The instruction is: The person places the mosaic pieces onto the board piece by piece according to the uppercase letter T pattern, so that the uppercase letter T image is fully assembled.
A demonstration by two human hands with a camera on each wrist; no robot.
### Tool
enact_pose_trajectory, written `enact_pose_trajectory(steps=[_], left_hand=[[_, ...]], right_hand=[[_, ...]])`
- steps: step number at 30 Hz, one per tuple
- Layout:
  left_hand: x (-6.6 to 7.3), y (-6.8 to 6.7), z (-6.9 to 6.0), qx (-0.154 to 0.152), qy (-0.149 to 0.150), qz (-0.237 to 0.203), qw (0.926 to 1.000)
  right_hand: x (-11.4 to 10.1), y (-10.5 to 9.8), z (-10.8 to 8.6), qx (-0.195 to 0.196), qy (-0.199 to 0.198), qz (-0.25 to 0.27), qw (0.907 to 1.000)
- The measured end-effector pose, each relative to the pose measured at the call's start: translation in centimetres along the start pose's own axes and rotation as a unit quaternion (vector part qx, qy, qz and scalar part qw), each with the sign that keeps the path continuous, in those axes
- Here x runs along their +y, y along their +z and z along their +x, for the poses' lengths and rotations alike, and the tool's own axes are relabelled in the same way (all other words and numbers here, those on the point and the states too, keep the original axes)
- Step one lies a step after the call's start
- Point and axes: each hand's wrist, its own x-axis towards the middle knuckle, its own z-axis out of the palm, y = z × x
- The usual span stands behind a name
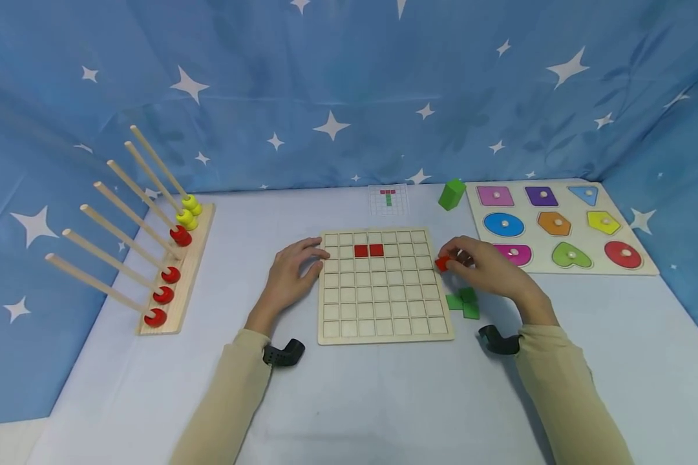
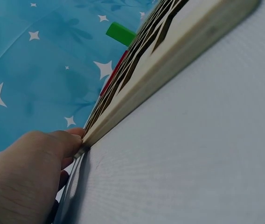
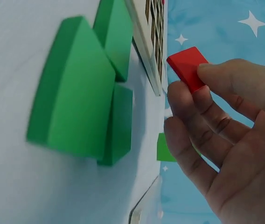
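Observation:
My right hand [image 1: 483,263] pinches a red square tile [image 3: 188,67] between thumb and fingertips, just off the right edge of the wooden grid board [image 1: 384,341]. Two red tiles [image 1: 361,251] lie side by side in cells near the top of that board. Fingers of my left hand [image 1: 291,271] touch the board's left edge; the left wrist view shows the thumb side of this hand [image 2: 30,168] against the rim. Below my right hand, several green tiles [image 3: 76,93] lie loosely grouped on the table, partly overlapping in the right wrist view.
Behind the board lies a pattern card [image 1: 388,201] showing a red and green T shape. A green block [image 1: 452,194] stands beside a shape puzzle board [image 1: 541,258] at right. A peg rack [image 1: 177,310] with red and yellow rings stands at left. Blue star cloth hangs behind.

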Motion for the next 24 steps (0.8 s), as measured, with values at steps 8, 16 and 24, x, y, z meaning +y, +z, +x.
enact_pose_trajectory(steps=[8,16,24], left_hand=[[0.0,-0.1,0.3,-0.003,-0.003,-0.006,1.0],[0.0,-0.2,0.4,-0.003,-0.006,-0.009,0.9999],[0.1,-0.2,0.3,-0.005,-0.012,-0.006,0.9999]], right_hand=[[-0.3,0.1,1.4,0.021,0.019,0.006,0.9996],[-0.6,0.8,3.4,0.019,0.039,0.034,0.9985],[-1.5,1.4,4.6,0.022,0.011,0.049,0.9985]])
